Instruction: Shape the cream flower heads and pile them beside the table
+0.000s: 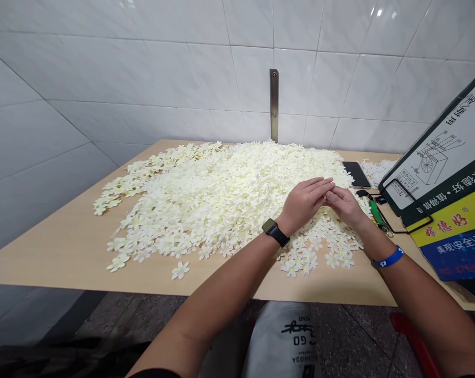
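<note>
Grip: both hands are brought together, the fingers of the left hand (pixel 306 202) laid against those of the right hand (pixel 344 208); whether anything is enclosed between them cannot be made out.
Hand position: both are held at the right part of the flower pile, near its edge.
Flower pile: white artificial flowers (pixel 221 194) with pale yellow centres are heaped across the middle of the wooden tabletop (pixel 64 244), thinning toward the left and front.
Stray flower: one single flower (pixel 180 270) is seen apart, near the front edge.
Wrists: a black smartwatch (pixel 275 232) is worn on the left, a blue wristband (pixel 389 258) on the right.
Right of pile: a dark smartphone (pixel 356 174) is noted beside small white pieces (pixel 377 171); a green item (pixel 376 212) is partly hidden by the right forearm.
Far right: a printed carton (pixel 437 163) is leaned at a tilt.
Behind: a metal bracket (pixel 274 105) is fixed to the tiled wall (pixel 162 73).
</note>
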### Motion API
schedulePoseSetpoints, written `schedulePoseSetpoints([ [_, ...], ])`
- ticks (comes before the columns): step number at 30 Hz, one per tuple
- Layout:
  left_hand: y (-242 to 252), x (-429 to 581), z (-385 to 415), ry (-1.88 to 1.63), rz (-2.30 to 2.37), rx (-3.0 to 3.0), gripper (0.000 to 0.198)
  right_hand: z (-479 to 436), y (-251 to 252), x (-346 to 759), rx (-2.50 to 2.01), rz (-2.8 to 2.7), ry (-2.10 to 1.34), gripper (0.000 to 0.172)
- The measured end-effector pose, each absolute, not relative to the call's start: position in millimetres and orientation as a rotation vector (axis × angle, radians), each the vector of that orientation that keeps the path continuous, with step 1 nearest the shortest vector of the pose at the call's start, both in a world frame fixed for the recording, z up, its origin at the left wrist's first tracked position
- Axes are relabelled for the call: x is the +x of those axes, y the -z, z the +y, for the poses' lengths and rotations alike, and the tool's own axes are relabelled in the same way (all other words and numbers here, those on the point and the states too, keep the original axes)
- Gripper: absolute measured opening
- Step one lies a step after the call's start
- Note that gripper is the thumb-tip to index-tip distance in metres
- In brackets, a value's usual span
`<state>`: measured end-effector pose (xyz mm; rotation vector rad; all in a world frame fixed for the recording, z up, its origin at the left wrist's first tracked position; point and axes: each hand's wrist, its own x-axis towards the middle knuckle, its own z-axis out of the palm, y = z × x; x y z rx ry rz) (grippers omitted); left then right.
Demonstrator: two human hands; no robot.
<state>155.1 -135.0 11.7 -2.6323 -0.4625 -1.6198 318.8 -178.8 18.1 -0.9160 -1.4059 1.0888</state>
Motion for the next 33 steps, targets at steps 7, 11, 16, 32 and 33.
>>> schedulePoseSetpoints([
  [7,-18.8,151.3,-137.1,1.650,-0.465,-2.518,0.025,-181.9,-28.2,318.2,-0.907,-1.370,-1.097,0.038],
  [11,-20.6,151.9,-143.6,1.669,-0.488,-2.518,0.016,-179.2,-34.6,327.6,-0.974,-1.429,-1.258,0.050],
  [16,-12.7,159.1,-146.5,1.621,-0.481,-2.636,0.031,-175.2,-36.1,336.4,-1.020,-1.425,-1.126,0.048],
  [32,0.7,172.3,-143.3,1.454,-0.502,-2.639,0.035,-192.9,-15.6,343.0,-1.158,-1.623,-0.243,0.047],
  [33,0.7,172.3,-143.7,1.454,-0.514,-2.652,0.035,-192.6,-14.6,342.6,-1.159,-1.652,-0.204,0.046],
])
